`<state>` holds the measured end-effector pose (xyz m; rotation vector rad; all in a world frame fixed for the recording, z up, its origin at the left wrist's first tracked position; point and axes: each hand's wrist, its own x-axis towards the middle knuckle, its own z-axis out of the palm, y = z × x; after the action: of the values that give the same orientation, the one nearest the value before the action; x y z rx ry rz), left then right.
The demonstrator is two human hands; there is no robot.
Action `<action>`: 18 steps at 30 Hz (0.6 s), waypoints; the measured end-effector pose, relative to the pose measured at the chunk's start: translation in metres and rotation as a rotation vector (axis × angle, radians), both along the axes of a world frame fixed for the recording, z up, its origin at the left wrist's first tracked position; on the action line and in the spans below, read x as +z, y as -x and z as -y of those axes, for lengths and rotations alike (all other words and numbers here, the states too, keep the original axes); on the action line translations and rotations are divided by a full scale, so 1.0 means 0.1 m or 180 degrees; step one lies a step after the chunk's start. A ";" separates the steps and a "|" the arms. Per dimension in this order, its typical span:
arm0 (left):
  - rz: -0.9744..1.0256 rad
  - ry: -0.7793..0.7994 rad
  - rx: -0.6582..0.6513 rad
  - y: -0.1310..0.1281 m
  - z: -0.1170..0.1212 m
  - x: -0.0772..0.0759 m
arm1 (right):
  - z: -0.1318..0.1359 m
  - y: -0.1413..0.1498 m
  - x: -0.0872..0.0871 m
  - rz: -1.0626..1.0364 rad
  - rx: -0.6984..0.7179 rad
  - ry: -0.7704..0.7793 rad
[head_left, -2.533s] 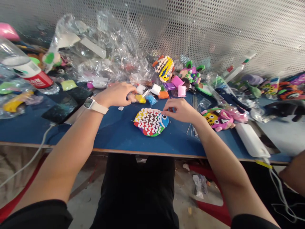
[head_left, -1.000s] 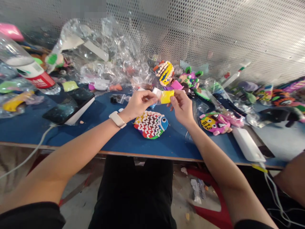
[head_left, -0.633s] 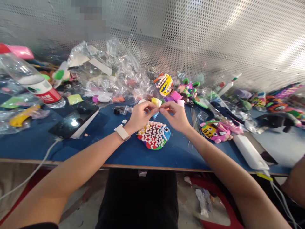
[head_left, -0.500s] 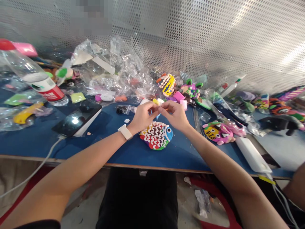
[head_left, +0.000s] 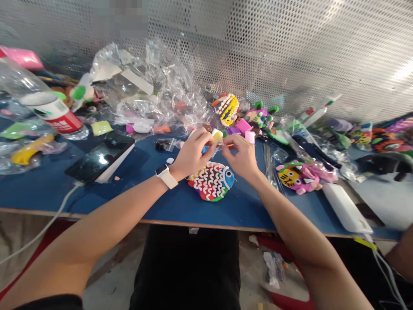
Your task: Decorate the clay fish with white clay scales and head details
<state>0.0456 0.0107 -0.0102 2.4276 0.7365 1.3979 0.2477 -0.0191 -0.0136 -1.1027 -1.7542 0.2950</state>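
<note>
My left hand (head_left: 194, 150), with a watch on its wrist, and my right hand (head_left: 240, 154) are raised over the table, fingertips almost meeting. The fingers of both are pinched closed; whatever they hold is too small to make out. Just behind the fingertips shows a yellow piece (head_left: 218, 137), perhaps in clear wrap; I cannot tell if a hand touches it. Below the hands lies a clay fish (head_left: 211, 183) with a blue head and rows of white wavy scales over red, yellow and green. The left wrist partly covers its upper left edge.
A phone (head_left: 100, 158) on a cable and a water bottle (head_left: 53, 110) are at the left. Crumpled clear bags (head_left: 161, 86) pile up behind. To the right lie a yellow and pink clay figure (head_left: 298, 177) and a white power bank (head_left: 347, 209). Perforated metal stands at the back.
My hands have drawn slightly apart at the fingertips, showing more of the yellow piece. The left wrist has turned so the watch face shows. The fish stays in place.
</note>
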 end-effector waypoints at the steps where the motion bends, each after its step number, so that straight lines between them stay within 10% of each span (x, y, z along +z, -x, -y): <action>1: -0.0090 -0.0094 -0.0008 0.01 0.00 0.01 | 0.01 0.01 0.00 -0.0050 0.0004 0.0025; 18: -0.0525 -0.0088 -0.0091 0.15 -0.24 -0.07 | -0.06 -0.03 -0.08 -0.1240 0.0632 0.0995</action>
<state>0.0302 0.0343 -0.0169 2.5878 0.7201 1.2160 0.2510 -0.0127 -0.0218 -1.0042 -1.4953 0.8714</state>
